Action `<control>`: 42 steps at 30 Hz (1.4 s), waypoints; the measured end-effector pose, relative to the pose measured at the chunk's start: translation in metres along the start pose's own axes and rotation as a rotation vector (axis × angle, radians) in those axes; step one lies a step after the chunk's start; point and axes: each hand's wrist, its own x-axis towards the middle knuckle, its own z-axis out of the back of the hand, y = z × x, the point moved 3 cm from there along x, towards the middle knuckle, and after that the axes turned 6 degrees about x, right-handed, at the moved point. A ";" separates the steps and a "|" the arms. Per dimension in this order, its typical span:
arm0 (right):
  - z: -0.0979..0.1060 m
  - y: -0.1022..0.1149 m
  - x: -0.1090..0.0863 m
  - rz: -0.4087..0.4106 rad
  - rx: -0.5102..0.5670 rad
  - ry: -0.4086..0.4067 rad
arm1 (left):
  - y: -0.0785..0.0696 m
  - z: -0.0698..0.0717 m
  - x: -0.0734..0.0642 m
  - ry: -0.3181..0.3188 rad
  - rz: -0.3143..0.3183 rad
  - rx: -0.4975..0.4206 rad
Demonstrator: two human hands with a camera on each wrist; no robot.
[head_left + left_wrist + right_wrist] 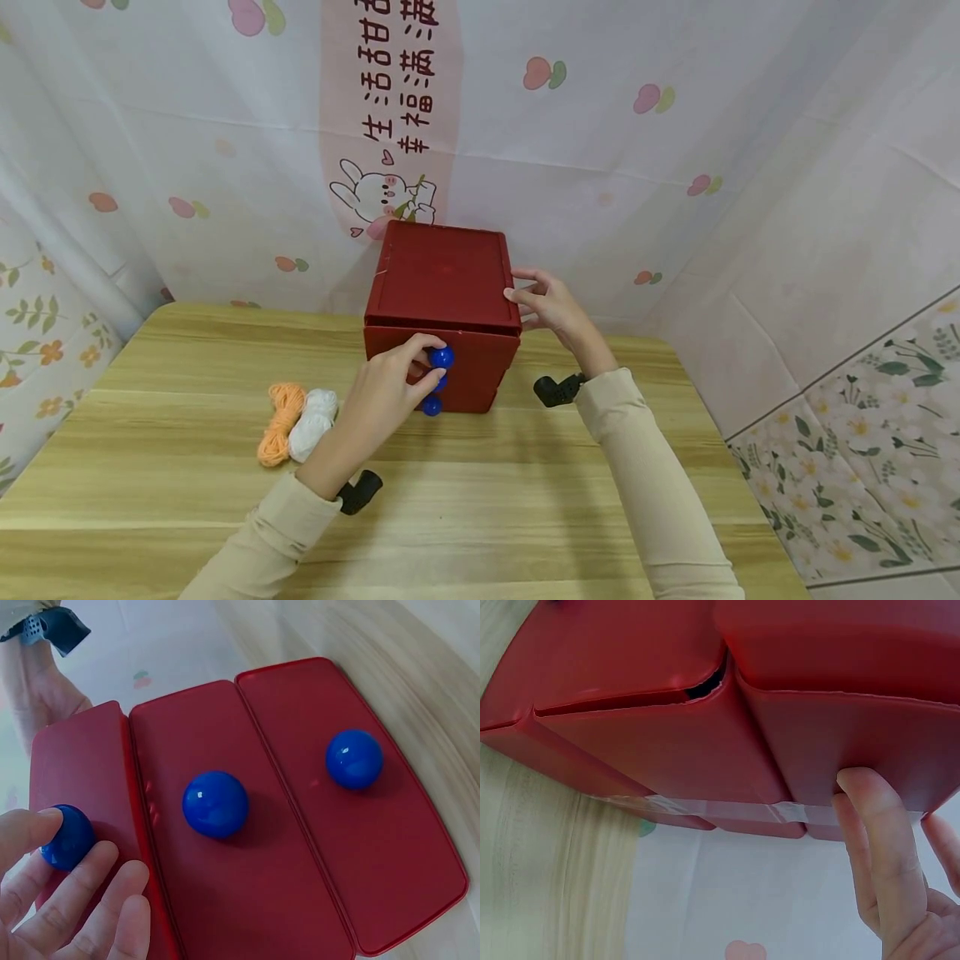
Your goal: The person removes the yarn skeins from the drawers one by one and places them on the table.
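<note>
A dark red three-drawer cabinet [448,279] stands at the back of the table, each drawer front bearing a round blue knob. My left hand [378,385] pinches the top knob [68,838] between thumb and fingers. Below it, the middle knob [215,804] and the bottom knob [355,759] are untouched. A thin dark gap shows between the cabinet's top panel and the top drawer's front. On the other side, my right hand [558,312] steadies the cabinet, thumb at the top edge and extended fingers [885,847] against the side.
Left of the cabinet lie a skein of orange yarn [283,423] and a skein of white yarn [315,425], side by side. A patterned curtain [585,167] hangs right behind the cabinet. Clear tape [727,808] runs along the cabinet's side.
</note>
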 end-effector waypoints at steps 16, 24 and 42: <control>0.000 0.000 0.000 -0.001 0.002 0.000 | 0.007 -0.002 0.013 0.012 0.032 -0.004; -0.001 0.001 0.001 -0.001 0.005 -0.009 | 0.011 -0.002 0.003 0.014 0.058 -0.159; -0.002 -0.001 0.001 -0.004 0.027 -0.011 | 0.038 -0.049 -0.018 0.060 0.107 -0.166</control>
